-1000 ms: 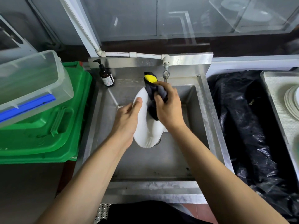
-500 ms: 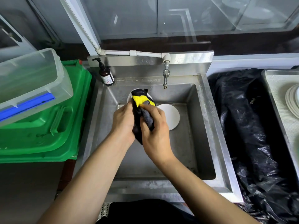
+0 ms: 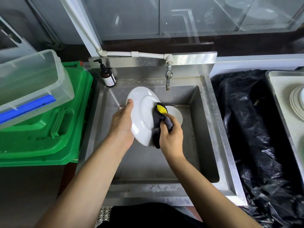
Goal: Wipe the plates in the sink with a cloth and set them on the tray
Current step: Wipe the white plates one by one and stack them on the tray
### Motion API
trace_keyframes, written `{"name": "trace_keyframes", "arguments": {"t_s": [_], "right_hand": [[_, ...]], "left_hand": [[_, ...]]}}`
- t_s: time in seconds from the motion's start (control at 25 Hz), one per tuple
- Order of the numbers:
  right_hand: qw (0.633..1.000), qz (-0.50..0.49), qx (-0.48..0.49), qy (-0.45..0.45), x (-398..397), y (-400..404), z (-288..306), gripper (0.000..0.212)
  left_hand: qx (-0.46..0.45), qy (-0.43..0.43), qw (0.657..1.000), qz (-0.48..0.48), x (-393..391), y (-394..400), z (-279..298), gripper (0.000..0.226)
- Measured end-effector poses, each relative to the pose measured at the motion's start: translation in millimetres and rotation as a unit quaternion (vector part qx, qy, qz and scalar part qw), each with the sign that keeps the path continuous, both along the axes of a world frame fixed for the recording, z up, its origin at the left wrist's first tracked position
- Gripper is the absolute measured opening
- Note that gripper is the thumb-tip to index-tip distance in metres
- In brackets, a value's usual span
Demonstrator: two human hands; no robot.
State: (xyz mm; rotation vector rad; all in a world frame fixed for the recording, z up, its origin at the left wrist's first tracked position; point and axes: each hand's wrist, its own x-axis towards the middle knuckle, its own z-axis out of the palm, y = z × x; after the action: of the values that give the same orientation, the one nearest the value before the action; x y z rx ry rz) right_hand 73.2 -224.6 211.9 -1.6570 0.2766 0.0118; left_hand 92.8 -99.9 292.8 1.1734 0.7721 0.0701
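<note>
1. While tilted above the stainless steel sink [image 3: 208, 122], white plate [image 3: 141, 112] gripped at its left rim by left hand [image 3: 122, 124], thumb hooked over the edge, fingers behind the plate out of sight.
2. Grey-and-yellow cloth [image 3: 160, 119] bunched in the curled fingers of right hand [image 3: 171, 137] and pressed against the right part of the plate's face.
3. Second plate [image 3: 176, 115] lying flat on the sink floor, to the right of the held plate and partly hidden by the cloth.
4. Metal tap [image 3: 168, 76] mounted on the far sink wall, fed by a white pipe [image 3: 134, 54] along the backsplash.
5. Brown pump bottle [image 3: 107, 76] upright on the far left corner of the sink ledge.
6. Green bin lid [image 3: 49, 129] left of the sink, with a clear plastic box [image 3: 32, 79] resting tilted on it.
7. Black plastic sheeting [image 3: 253, 129] crumpled right of the sink, between sink and tray [image 3: 279, 89].
8. Stack of white plates [image 3: 297, 102] on the tray at the far right edge, cut off by the frame.
9. Glass panels [image 3: 197, 15] along the far wall, with reflections of plates.
10. Dark garment [image 3: 148, 214] at the near edge, against the sink front.
</note>
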Motion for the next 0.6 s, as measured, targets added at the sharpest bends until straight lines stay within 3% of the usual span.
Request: {"name": "trace_keyframes", "arguments": {"t_s": [0.12,0.24,0.48,0.6], "right_hand": [[0.995,0.043,-0.003,-0.087,2.4,13.0,22.3,0.036],[0.980,0.093,-0.032,-0.175,4.2,18.2,36.6,0.039],[0.999,0.014,-0.025,-0.020,27.6,10.3,17.7,0.037],[0.991,0.036,0.005,-0.128,22.4,19.9,35.0,0.038]], "left_hand": [[0.031,0.005,0.999,-0.025,-3.5,-7.6,-3.6,0.021],[-0.004,-0.017,1.000,-0.026,-4.9,-5.9,-7.0,0.028],[0.038,-0.019,0.999,-0.033,-9.5,-1.6,-2.1,0.021],[0.088,-0.031,0.993,-0.072,-11.3,-6.8,-3.2,0.020]]}}
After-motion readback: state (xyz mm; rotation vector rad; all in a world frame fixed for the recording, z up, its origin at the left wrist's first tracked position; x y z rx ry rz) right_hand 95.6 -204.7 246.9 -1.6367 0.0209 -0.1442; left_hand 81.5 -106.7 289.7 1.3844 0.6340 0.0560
